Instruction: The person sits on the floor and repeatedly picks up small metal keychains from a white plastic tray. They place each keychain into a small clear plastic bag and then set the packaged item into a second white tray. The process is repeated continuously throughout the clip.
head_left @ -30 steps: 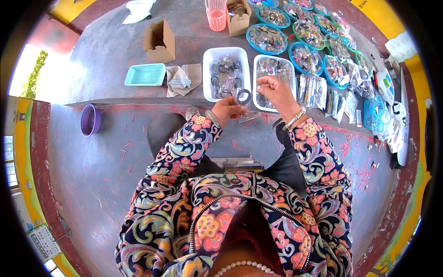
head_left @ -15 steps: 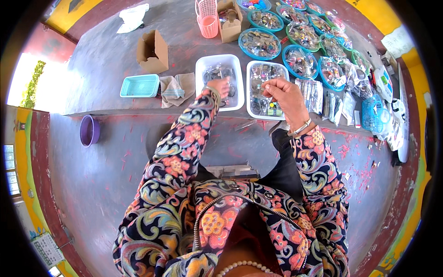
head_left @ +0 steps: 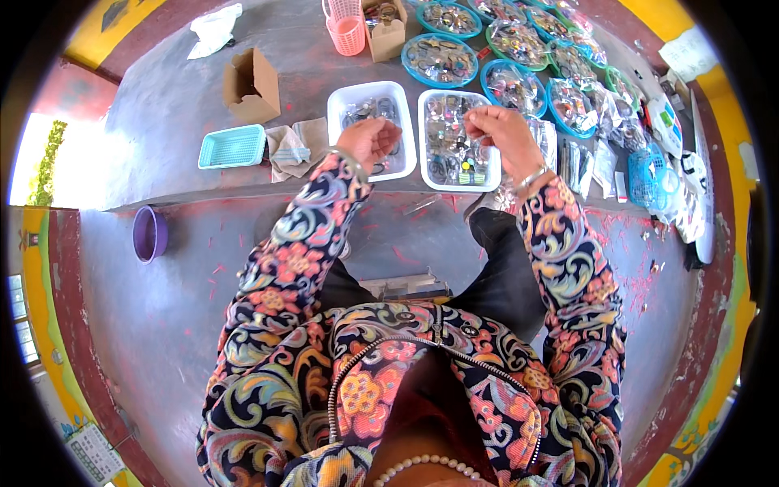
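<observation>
Two white plastic trays stand side by side along the front edge of the raised grey surface. Over the left tray (head_left: 412, 154) my left hand (head_left: 369, 140) is held with its fingers curled together. Small dark, roundish pieces (head_left: 383, 105) lie in that tray, partly hidden by the hand. My right hand (head_left: 505, 136) hovers at the right side of the right tray (head_left: 425, 174), its thumb and fingertips pinched. Anything in either hand is too small or hidden to make out. The right tray holds many small metallic and dark pieces (head_left: 445, 130), with a yellow-green striped piece near its front.
Blue and green baskets (head_left: 440, 61) of small, partly bagged goods fill the back right. A turquoise basket (head_left: 231, 148), folded cloth (head_left: 296, 150) and open cardboard box (head_left: 251, 85) are at the left. A pink basket (head_left: 347, 36) stands behind; a purple tub (head_left: 150, 234) sits lower left.
My left hand has drawn back and left from deep in the left tray. My right hand stays pinched by the right tray. The whole view has shifted slightly.
</observation>
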Tool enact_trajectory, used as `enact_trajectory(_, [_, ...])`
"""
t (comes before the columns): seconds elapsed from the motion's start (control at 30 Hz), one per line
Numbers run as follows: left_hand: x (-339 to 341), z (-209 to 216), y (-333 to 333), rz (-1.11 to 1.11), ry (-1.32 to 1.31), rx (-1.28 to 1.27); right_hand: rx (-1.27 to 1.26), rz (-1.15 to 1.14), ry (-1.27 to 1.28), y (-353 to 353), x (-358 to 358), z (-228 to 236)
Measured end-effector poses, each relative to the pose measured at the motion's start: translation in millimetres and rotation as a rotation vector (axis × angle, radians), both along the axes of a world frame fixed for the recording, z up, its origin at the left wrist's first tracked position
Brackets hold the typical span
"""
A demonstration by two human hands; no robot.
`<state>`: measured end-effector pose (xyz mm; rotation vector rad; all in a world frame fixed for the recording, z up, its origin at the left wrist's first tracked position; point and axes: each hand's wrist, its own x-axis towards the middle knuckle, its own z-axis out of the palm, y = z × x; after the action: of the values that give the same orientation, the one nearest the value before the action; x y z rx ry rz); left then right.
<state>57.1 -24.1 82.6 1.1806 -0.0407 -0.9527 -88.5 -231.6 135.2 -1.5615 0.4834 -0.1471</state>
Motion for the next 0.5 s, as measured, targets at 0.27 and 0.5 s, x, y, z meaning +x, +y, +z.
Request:
enact_trajectory(0.27, [-57.0, 15.5, 59.2, 0.084, -0.008, -0.03, -0.132, -0.114, -0.024, -45.7, 64.0, -21.0])
enact_trajectory(0.5, [-46.5, -24.3, 43.2, 0.08, -0.033, 0.098, -0.994, 0.274, 0.553, -111.6, 45.3, -223.1])
